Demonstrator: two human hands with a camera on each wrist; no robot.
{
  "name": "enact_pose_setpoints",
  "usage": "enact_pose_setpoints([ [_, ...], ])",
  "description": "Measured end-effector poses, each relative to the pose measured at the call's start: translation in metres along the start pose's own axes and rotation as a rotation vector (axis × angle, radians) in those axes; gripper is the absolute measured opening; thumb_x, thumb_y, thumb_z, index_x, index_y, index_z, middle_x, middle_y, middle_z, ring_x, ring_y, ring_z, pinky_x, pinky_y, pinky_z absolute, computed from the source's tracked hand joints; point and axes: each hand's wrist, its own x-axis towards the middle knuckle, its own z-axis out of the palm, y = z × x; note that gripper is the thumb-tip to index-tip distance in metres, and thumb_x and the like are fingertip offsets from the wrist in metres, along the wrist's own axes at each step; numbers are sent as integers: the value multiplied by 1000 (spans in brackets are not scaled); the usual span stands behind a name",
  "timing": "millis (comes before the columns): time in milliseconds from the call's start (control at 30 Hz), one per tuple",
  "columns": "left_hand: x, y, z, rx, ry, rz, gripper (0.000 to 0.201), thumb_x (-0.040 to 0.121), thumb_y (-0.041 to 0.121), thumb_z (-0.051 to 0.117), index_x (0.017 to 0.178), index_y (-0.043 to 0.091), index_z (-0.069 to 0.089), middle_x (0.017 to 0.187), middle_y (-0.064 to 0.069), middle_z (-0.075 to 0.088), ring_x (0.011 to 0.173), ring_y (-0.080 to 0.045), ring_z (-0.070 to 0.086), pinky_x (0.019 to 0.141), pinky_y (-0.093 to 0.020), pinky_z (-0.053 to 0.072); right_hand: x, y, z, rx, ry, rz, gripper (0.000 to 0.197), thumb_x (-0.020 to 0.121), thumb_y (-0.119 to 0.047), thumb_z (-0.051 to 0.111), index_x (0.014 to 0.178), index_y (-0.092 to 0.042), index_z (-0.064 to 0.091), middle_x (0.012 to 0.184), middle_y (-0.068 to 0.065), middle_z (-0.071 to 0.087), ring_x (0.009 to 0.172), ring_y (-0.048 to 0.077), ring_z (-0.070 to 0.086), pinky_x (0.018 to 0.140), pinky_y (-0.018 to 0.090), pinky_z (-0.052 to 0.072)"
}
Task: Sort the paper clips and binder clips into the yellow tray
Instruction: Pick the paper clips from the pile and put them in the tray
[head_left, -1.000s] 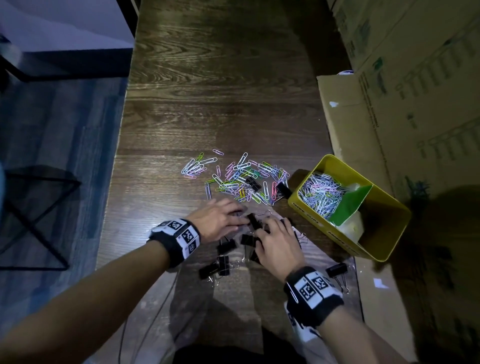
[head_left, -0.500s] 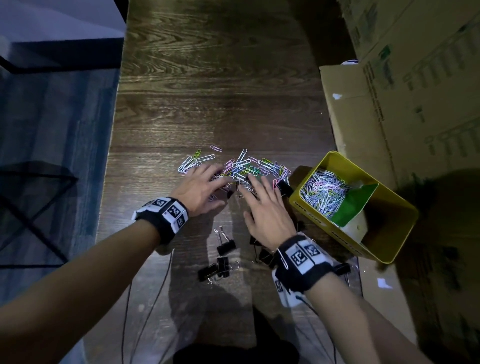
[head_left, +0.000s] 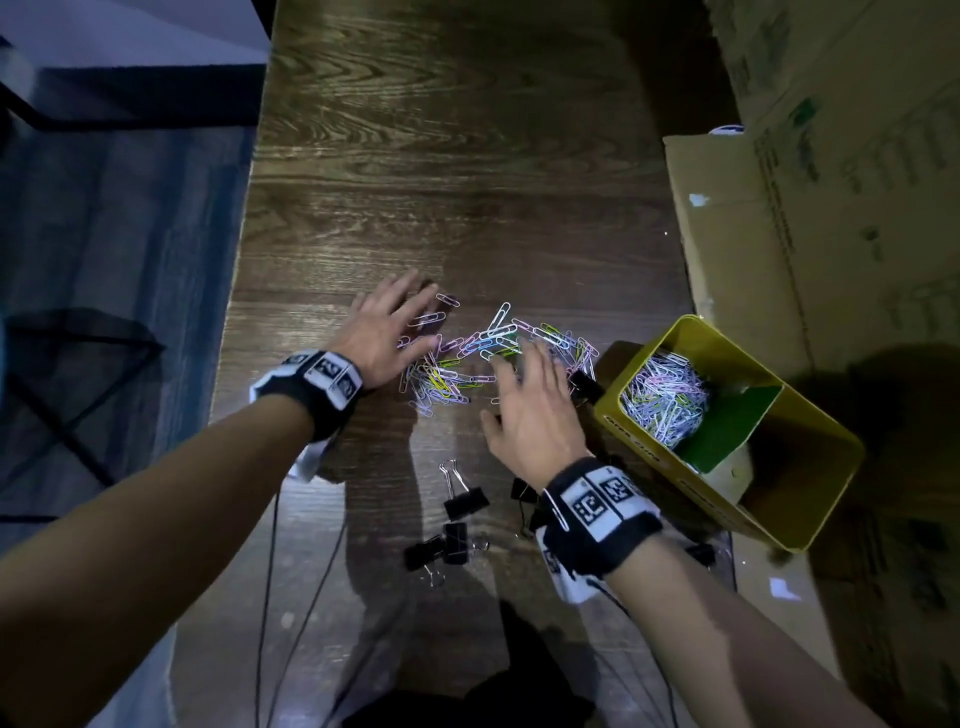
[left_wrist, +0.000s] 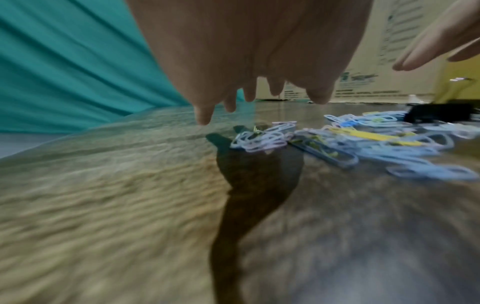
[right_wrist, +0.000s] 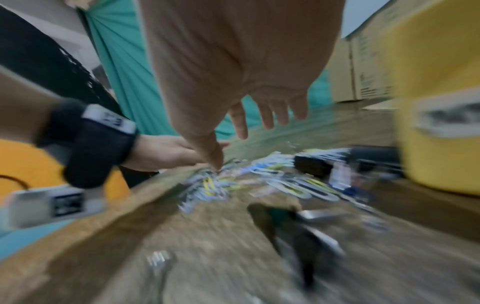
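A: From the head view? Left hand (head_left: 387, 332) and right hand (head_left: 535, 410) flat, fingers spread, holding nothing, flanking loose clips (head_left: 488, 348) on the tabletop (head_left: 467, 182); tray (head_left: 810, 509) just right.

B: Left wrist view: fingers (left_wrist: 203, 115) above the wood.

A: Right wrist view: blurred. Clips are light and slippery, I reckon; scoop from both sides.

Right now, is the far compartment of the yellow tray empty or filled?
Filled: the far compartment of the yellow plastic tray holds a heap of pastel paper clips beside the green divider.
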Motion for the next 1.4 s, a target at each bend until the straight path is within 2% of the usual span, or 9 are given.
enact_pose_setpoints([
  [133, 22, 12, 0, 38, -198, -71, 60, 95, 49, 32, 147, 30, 9, 158, 2, -2, 145, -21, -2, 113, -59, 7, 28, -17, -1, 15, -202, -56, 88, 81, -39, 66, 147, -6, 18, 154, 22, 14, 144, 35, 8, 118, 47, 8],
  [267, 5, 9, 11, 71, -255, 36, 59, 96, 49, 21, 148, 26, 8, 157, 6, 0, 144, -14, -7, 113, -53, -2, 44, -14, 4, -46, -346, -62, 109, 76, -46, 72, 149, -3, 4, 157, 20, 0, 146, 34, -2, 118, 48, 4],
  [400, -36, 5, 27, -29, -201, 202, 77, 87, 65, 0, 147, 20, 19, 156, 2, 14, 142, -12, 1, 114, -51, 6, 53, -13, 7, -109, -405, -97, 122, 67, -49, 79, 149, -5, 0, 158, 18, -3, 146, 33, -5, 117, 52, 5],
  [533, -57, 8, 20, -115, 0, 57, 77, 84, 72, 22, 144, 25, 26, 152, -5, 28, 141, -20, 23, 112, -51, 24, 59, -18, 10, -81, -449, -99, 127, 62, -52, 81, 149, -5, 1, 158, 14, 1, 145, 35, -2, 117, 53, 7],
  [667, -58, 17, 3, 2, 4, -296, 101, 52, 86, 51, 138, 38, 29, 137, -11, 36, 118, -34, 40, 98, -50, 40, 57, -25, 12, -118, -344, -144, 110, 59, -55, 79, 143, -7, 27, 145, 12, 26, 134, 31, 21, 107, 46, 26],
  [800, -53, 32, 11, 20, -121, -304, 88, 56, 54, 77, 133, 31, 40, 126, -13, 39, 115, -33, 41, 98, -39, 33, 55, -25, 15, -63, -324, -188, 91, 64, -49, 79, 137, -12, 40, 135, 8, 38, 125, 28, 31, 102, 39, 31],
  [1033, -63, 54, 11, -200, 2, -294, 32, 71, 6, 70, 104, 6, 66, 111, -17, 58, 98, -34, 58, 87, -35, 45, 54, -36, 14, -23, -444, -224, 51, 79, -22, 73, 124, -4, 56, 120, 14, 50, 118, 32, 45, 94, 41, 45],
  [1200, -70, 51, 15, -191, 50, -256, 17, 77, 6, 64, 92, 9, 69, 95, -14, 67, 89, -31, 61, 81, -37, 49, 44, -39, 10, -21, -427, -204, 20, 86, -5, 58, 105, 0, 62, 104, 20, 61, 100, 35, 61, 81, 38, 49],
  [1400, -68, 49, 9, -294, 58, -390, 13, 79, 14, 67, 92, 13, 69, 84, -10, 70, 78, -23, 61, 75, -26, 46, 38, -36, 8, 48, -374, -111, 18, 85, 7, 47, 94, 0, 61, 93, 21, 61, 89, 34, 62, 71, 37, 49],
])
